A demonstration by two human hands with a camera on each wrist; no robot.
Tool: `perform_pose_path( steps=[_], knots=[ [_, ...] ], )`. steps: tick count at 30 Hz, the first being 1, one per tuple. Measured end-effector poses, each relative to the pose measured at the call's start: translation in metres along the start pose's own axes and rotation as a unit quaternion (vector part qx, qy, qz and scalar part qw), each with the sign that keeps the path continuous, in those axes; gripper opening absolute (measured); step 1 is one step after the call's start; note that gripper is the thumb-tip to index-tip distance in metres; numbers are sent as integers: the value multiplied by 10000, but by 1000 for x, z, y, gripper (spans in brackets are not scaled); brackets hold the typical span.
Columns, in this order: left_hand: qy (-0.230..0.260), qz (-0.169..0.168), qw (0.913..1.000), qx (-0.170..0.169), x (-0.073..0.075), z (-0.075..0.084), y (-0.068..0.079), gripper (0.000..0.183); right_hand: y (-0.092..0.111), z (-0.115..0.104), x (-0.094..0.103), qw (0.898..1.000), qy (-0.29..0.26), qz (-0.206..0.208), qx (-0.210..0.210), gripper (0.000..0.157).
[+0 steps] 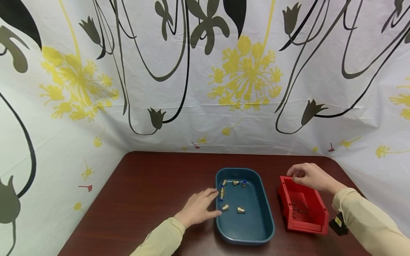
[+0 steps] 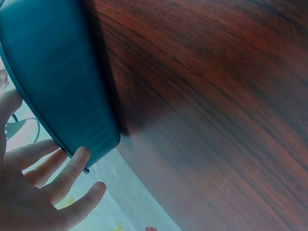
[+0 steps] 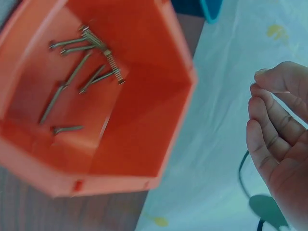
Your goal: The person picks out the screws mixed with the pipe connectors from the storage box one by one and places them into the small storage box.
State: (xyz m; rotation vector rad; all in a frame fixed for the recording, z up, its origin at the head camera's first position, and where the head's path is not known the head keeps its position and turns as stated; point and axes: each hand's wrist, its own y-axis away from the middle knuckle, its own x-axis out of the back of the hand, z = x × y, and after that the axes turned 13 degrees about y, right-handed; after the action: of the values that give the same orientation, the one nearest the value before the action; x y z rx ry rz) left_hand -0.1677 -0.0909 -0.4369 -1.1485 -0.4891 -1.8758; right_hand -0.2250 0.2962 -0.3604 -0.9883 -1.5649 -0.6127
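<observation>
My left hand (image 1: pixel 199 209) is at the left rim of a blue tray (image 1: pixel 266 220), its fingers spread. In the left wrist view, fingertips (image 2: pixel 83 153) overlap the tray's edge; firm contact is hard to judge. Several small brass fittings (image 1: pixel 241 210) lie in the tray, some with blue ends. Above the back end of a red plastic bin (image 1: pixel 307 227) is my right hand (image 1: pixel 312 176), fingers loosely bent. Thumb and forefinger tips come together in the right wrist view, with nothing visible between them. Several screws (image 3: pixel 74 70) lie on the bin's floor.
Tray and bin stand side by side on a dark brown wooden table (image 1: pixel 160 185), a narrow strip of tabletop between them. Behind the table's far edge hangs a white floral-patterned cloth (image 1: pixel 192 92), which continues along the left side.
</observation>
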Motion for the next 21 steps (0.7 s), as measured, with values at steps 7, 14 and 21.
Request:
perform_pose_path(
  steps=[7,14,21],
  knots=[
    [-14,3,10000,4,0,1,1,63,-27,-24,4,9992,-230,-2,336,15],
    [5,45,10000,-6,0,0,1,63,-54,-50,-5,9971,-397,-96,644,12],
    [-22,35,10000,-41,-1,0,0,63,-77,-70,-21,9945,-495,-193,901,13]
  ],
)
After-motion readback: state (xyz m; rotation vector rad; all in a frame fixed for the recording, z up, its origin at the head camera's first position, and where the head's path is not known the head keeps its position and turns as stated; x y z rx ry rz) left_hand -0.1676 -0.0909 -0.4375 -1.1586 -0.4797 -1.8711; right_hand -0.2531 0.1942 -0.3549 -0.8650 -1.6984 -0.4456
